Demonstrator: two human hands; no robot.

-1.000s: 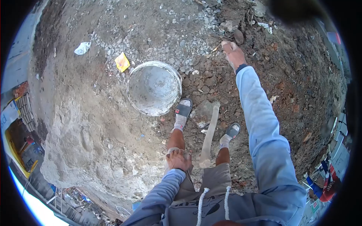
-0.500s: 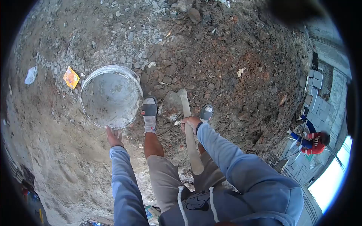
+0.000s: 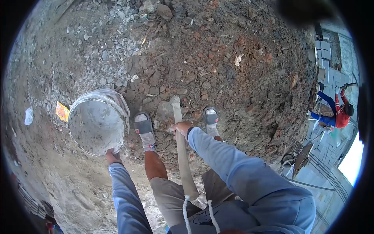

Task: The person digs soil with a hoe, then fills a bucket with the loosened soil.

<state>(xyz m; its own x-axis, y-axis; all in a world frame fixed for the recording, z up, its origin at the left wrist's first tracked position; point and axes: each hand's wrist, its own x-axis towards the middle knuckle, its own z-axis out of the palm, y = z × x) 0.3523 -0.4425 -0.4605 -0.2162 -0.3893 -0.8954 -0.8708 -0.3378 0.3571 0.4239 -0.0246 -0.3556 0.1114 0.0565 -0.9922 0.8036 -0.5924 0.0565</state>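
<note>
A cement-smeared bucket (image 3: 97,123) stands on the dirt at left, its mouth tipped toward me and only a grey crust inside. My left hand (image 3: 113,157) is closed on its near rim, fingers partly hidden. A hoe (image 3: 180,148) lies between my feet, its wooden handle running toward my lap. The hoe's dirt-coated blade (image 3: 165,114) rests on the soil at the far end. My right hand (image 3: 182,128) is wrapped round the handle a short way below the head.
Loose gravel (image 3: 113,46) and clods of soil spread ahead. An orange packet (image 3: 62,111) touches ground beside the bucket; a white scrap (image 3: 29,116) lies farther left. At far right, a person in red (image 3: 342,115) works near paving blocks and steel rods (image 3: 327,171).
My left hand has gone from touching the bucket's rim to gripping it, and the bucket looks more tilted. My right hand stays on the hoe. The view has shifted; the other person has changed posture.
</note>
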